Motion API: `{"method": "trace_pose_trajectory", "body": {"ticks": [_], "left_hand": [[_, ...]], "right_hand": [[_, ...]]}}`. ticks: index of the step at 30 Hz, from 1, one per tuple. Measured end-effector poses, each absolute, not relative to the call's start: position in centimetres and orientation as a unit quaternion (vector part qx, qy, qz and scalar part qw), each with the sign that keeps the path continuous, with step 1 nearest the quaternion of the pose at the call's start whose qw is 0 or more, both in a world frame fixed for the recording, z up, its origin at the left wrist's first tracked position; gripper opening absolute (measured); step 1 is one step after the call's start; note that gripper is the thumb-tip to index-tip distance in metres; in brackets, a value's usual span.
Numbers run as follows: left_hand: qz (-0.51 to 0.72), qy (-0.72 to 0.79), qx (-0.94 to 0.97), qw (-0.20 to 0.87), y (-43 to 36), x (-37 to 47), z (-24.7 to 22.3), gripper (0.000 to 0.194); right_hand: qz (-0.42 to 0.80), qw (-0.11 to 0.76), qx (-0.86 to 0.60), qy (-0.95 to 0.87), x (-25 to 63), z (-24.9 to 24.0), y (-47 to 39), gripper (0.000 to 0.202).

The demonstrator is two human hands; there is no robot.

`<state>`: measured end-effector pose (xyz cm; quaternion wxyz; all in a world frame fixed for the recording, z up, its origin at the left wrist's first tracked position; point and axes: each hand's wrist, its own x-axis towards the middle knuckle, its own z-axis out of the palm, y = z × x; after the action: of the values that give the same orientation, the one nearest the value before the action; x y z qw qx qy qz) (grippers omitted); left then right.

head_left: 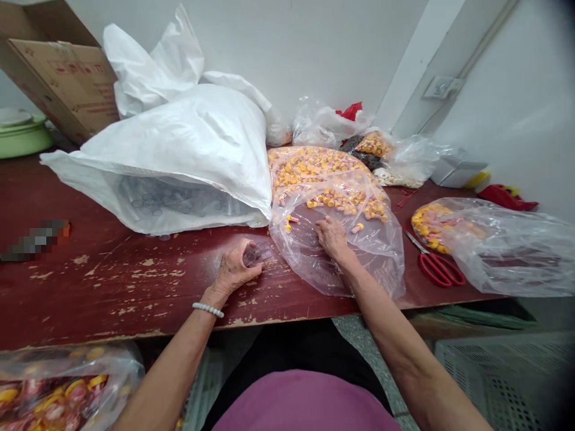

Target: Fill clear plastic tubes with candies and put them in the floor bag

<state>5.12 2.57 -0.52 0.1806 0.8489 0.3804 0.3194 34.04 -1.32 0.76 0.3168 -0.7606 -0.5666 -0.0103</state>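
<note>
My left hand is closed around a few small clear plastic tubes, just above the table front. My right hand is at the mouth of a clear plastic bag, its fingers curled together; what they pinch, if anything, is hidden. Deeper in that bag lies a heap of small pink pieces with yellow caps, with a few loose ones near my right fingers. To the left, a big white sack lies with its mouth toward me, showing many clear tubes inside.
Red-handled scissors lie right of the bag, beside a second clear bag with yellow-capped pieces. A cardboard box and a green container stand at back left. Below the worn red table, another filled bag sits at left.
</note>
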Motion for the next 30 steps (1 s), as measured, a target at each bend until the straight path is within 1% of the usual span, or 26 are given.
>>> {"method": "trace_pose_trajectory", "body": {"ticks": [2,5,7,11,14,17,19,24,26,28,30], "left_hand": [[0.322,0.383,0.845,0.19,2.5,5.1,-0.5,0.039],[0.325,0.391,0.838,0.199,2.4,5.1,-0.5,0.039],[0.323,0.396,0.835,0.202,2.5,5.1,-0.5,0.039],[0.316,0.401,0.837,0.198,2.4,5.1,-0.4,0.04],[0.323,0.401,0.835,0.193,2.3,5.1,-0.4,0.039],[0.336,0.4,0.832,0.19,2.3,5.2,-0.6,0.036],[0.339,0.401,0.829,0.191,2.3,5.2,-0.7,0.035],[0.329,0.409,0.828,0.195,2.4,5.2,-0.7,0.036],[0.329,0.409,0.83,0.19,2.4,5.2,-0.7,0.035],[0.329,0.411,0.829,0.188,2.5,5.2,-0.6,0.035],[0.332,0.414,0.826,0.19,2.4,5.3,-0.5,0.035]], "right_hand": [[-0.007,0.379,-0.749,-0.543,32.4,1.5,-1.9,0.021],[0.065,0.522,-0.668,-0.526,28.5,2.6,-2.7,0.027],[0.092,0.556,-0.61,-0.558,25.5,2.8,-3.1,0.024],[0.087,0.546,-0.584,-0.594,21.5,2.2,-3.4,0.013],[0.114,0.541,-0.586,-0.593,20.8,1.5,-3.8,0.014],[0.099,0.545,-0.587,-0.59,21.2,1.1,-4.3,0.013],[0.073,0.529,-0.583,-0.612,21.5,0.7,-4.7,0.019],[0.05,0.425,-0.574,-0.698,21.4,-0.4,-5.6,0.048],[0.041,0.4,-0.578,-0.711,21.4,-0.1,-5.8,0.05],[0.035,0.38,-0.564,-0.732,22.0,0.6,-5.8,0.047],[0.026,0.383,-0.567,-0.729,23.6,1.5,-5.5,0.042]]}}
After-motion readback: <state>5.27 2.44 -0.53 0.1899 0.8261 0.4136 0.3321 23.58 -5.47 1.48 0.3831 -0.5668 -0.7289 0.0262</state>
